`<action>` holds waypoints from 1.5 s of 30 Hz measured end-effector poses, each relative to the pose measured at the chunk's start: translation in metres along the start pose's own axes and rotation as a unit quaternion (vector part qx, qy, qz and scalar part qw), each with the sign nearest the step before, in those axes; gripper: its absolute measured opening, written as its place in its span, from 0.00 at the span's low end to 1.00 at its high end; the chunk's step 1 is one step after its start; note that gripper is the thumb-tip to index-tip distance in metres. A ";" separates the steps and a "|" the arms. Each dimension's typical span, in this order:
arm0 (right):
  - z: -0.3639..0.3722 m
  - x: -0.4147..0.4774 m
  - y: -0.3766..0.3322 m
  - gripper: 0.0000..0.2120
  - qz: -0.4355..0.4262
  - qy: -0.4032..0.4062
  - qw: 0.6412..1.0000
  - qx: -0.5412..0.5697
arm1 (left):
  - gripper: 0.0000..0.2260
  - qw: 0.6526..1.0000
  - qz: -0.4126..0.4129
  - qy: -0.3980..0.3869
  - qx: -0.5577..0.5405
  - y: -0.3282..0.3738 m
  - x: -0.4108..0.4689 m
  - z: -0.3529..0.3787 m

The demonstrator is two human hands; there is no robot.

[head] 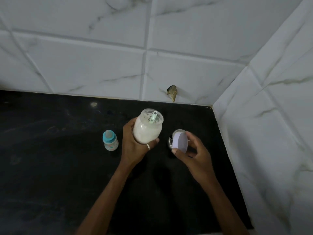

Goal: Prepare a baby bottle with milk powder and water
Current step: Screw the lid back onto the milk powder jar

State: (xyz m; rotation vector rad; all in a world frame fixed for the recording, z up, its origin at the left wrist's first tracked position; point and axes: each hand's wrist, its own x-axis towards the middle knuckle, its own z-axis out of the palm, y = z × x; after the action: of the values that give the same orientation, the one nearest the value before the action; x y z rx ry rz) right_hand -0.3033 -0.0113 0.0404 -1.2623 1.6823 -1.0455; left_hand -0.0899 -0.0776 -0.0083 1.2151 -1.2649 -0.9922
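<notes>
My left hand [133,146] grips a clear jar of white milk powder [147,129], lifted above the black counter and tilted away from me. The jar is open, and a pale green scoop [153,118] stands in the powder at its mouth. My right hand [193,153] holds the jar's round lilac lid [179,141] by its edge, to the right of the jar. A small baby bottle [110,140] with a blue collar and teat stands upright on the counter, left of my left hand.
A steel cup [170,141] stands on the counter right behind the lid, mostly hidden. The black counter [50,158] meets white marble-look tiled walls [186,73] at the back and right. A chipped hole [172,92] marks the back wall.
</notes>
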 end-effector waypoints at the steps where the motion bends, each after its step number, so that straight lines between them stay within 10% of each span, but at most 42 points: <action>1: -0.006 0.004 -0.012 0.35 -0.006 -0.003 1.000 0.009 | 0.43 1.000 0.020 0.010 -0.008 0.014 0.002 0.000; 13: -0.068 0.051 -0.205 0.35 -0.213 -0.148 0.965 -0.038 | 0.40 0.986 0.152 0.067 -0.016 0.108 0.002 0.010; 26: -0.061 0.070 -0.288 0.35 -0.250 -0.391 0.815 -0.347 | 0.41 0.990 0.132 0.055 -0.017 0.132 -0.006 0.009; 45: -0.050 0.072 -0.279 0.34 -0.228 -0.407 0.803 -0.371 | 0.41 0.991 0.123 0.053 -0.018 0.129 -0.007 0.008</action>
State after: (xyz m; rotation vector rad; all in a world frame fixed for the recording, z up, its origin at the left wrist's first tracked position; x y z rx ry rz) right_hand -0.2703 -0.1215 0.3093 -2.2793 1.0942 0.0791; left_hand -0.1105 -0.0545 0.1178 1.0416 -1.2724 -0.7590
